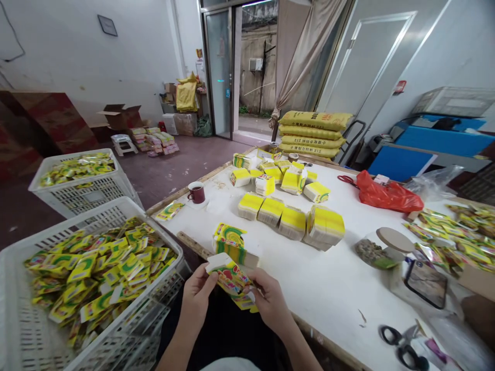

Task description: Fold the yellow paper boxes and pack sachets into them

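Over the table's front edge I hold a small yellow and green printed carton [231,276]. My left hand [197,292] pinches its left end, near a white flap. At its other end, my right hand [269,299] has closed fingers on the carton; what lies between those fingertips is partly hidden. Another yellow printed piece [245,303] shows just below, partly covered. Just beyond my hands, a stack of flat cartons [228,237] rests on the white table [294,278].
Left of me stands a white crate [154,309] full of filled cartons, with a second crate [93,188] behind it. Bundled carton stacks [288,219] line the table's middle. Around them are a mug [196,192], a red bag [386,193], a phone [426,282] and scissors [406,342].
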